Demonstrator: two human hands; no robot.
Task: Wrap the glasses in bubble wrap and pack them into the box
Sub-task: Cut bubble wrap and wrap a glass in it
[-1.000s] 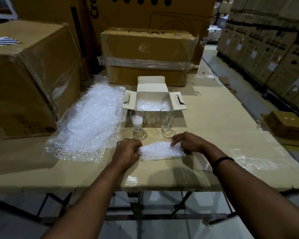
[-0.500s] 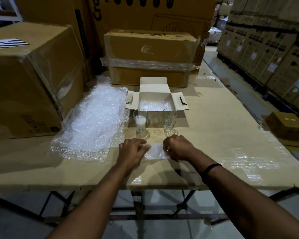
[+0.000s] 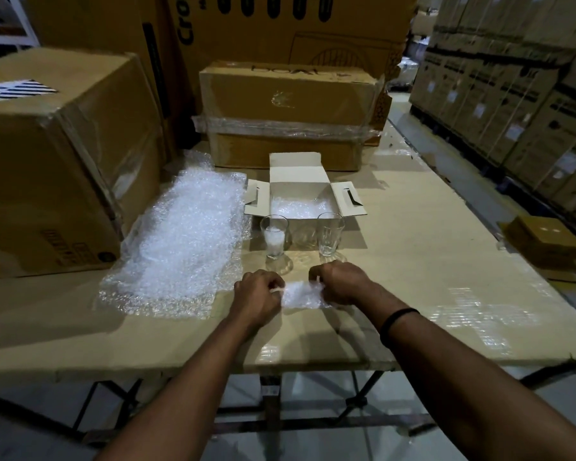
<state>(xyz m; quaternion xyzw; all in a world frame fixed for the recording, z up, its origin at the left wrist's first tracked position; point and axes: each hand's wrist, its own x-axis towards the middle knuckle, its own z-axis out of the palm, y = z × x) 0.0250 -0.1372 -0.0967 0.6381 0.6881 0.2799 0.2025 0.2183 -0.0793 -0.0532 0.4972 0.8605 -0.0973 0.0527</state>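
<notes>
1. Near the front edge of the tabletop point(image 3: 413, 261), our two hands hold a small bundle point(image 3: 301, 294) of bubble wrap between them.
2. A second ago the bundle was long and our hands were far apart at its two ends. Then our hands came close together. Now the bundle is short and fat.
3. Our left hand point(image 3: 258, 296) has its fingers curled and pinches the left end of the bundle. Our right hand point(image 3: 341, 282) has its fingers curled too and pinches the right end.
4. We think this means the loose ends are being tucked in. We cannot see through the wrap, so we cannot say for sure that a glass is inside.
5. Just past our hands stand the glasses that are not wrapped yet. The left glass point(image 3: 274, 236) has something white inside it. The right glass point(image 3: 330, 232) looks empty. There may be one more between them, but it is hard to tell.
6. Behind the glasses sits the open white box point(image 3: 296, 168), with some bubble wrap in the bottom.
7. To the left lies a big sheet point(image 3: 180, 244) of bubble wrap for the next glasses.
8. So this bundle looks nearly ready for the box, and most of the job is still to do.
</notes>
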